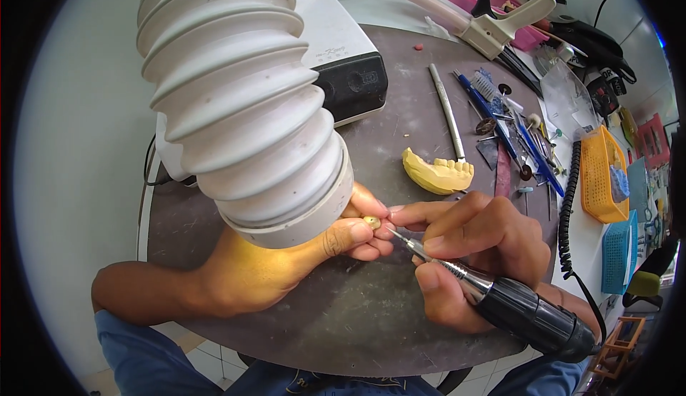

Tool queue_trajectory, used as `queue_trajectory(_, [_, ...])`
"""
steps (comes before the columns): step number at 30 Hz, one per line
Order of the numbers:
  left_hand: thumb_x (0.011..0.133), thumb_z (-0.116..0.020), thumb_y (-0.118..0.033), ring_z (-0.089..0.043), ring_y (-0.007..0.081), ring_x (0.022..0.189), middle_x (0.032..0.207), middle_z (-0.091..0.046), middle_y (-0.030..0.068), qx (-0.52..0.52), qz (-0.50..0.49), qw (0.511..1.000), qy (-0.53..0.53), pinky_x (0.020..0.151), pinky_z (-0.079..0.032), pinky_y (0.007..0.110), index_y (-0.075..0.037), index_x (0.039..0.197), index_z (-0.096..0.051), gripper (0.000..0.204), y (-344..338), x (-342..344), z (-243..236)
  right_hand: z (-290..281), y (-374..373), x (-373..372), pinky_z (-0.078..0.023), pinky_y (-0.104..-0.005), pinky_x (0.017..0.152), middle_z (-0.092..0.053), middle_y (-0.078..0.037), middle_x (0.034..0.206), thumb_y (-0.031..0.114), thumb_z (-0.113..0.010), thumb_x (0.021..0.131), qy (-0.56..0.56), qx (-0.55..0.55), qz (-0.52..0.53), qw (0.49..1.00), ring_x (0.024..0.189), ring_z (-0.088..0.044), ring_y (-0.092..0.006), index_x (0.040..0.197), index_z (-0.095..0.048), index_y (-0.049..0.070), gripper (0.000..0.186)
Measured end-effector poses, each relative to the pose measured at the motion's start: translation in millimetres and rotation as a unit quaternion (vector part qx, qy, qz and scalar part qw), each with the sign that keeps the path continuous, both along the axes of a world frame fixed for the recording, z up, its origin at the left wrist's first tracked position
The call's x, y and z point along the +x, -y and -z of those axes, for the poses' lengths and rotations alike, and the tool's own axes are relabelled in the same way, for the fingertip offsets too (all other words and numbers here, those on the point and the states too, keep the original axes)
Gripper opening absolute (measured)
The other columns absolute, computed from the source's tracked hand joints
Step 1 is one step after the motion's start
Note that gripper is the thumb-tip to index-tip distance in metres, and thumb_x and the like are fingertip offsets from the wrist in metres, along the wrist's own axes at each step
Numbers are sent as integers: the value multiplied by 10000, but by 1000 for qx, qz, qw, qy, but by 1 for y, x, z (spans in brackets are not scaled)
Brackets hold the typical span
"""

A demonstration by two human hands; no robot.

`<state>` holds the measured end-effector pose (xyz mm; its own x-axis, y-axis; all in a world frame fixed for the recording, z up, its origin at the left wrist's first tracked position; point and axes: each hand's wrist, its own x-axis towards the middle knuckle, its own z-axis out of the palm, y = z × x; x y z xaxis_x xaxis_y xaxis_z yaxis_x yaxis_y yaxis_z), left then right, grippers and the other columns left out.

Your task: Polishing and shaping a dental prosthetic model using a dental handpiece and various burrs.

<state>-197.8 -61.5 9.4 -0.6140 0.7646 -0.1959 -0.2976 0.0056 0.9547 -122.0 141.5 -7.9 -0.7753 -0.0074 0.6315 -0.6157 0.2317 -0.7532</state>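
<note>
White ribbed plastic hose (243, 110), thick and concertina-folded, ends in a smooth ring above the bare left hand (282, 267), whose skin glows yellow under the light. Between its thumb and fingertips the left hand pinches a small, rounded, cream-yellow tooth-shaped piece (371, 222), over the worn, scuffed dark grey tabletop (357, 310). Farther back and right lies a curved, matte pale-yellow dental cast (436, 176) with blocky teeth, a slim whitish rod (446, 114) beside it. Next, the right hand (496, 242) grips a black-bodied rotary handpiece (532, 319) with a shiny metal nose, its thin bit just beside the piece; whether they touch, I cannot tell. Rightmost come a coiled black cord (569, 217) and an orange perforated plastic basket (599, 182).
</note>
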Motion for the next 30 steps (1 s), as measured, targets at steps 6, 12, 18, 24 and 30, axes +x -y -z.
queue_trajectory(6, [990,-572,1,-683,187,979,1077,-655,164,-23,4,1000,-10,858,-583,290,13,1137,-520,156,1,-1,1,-5,-7,2,-610,-427,822,-631,-122,754,-29,-736,750,19,43,-27,999,812,-732,-290,894,-593,-21,204])
queue_trajectory(12, [962,-605,31,-677,174,977,1094,-652,162,-17,11,1000,-22,852,-580,283,10,1126,-532,181,2,-1,3,-8,-8,4,-601,-458,833,-616,-129,796,-25,-722,788,37,83,-47,995,860,-733,-331,982,-572,-6,246])
queue_trajectory(18, [950,-620,41,-678,167,964,1092,-655,164,-18,5,1000,0,849,-581,282,10,1108,-537,182,3,0,2,-6,-8,2,-607,-430,795,-632,-128,802,-3,-750,781,31,90,-50,994,863,-737,-348,967,-582,-4,250])
queue_trajectory(24, [945,-622,48,-675,163,956,1111,-636,168,-10,2,1000,-5,845,-577,274,9,1105,-540,184,2,1,2,-6,-1,-1,-614,-312,729,-702,-129,780,-31,-772,709,31,48,-14,998,829,-758,-268,831,-633,-16,185])
queue_trajectory(30, [944,-619,52,-671,154,934,1105,-626,171,-6,-5,1000,-9,844,-566,261,10,1096,-538,177,0,3,2,-5,-1,-5,-611,-302,721,-704,-135,790,-39,-773,703,17,63,-18,998,811,-756,-254,831,-633,-8,191])
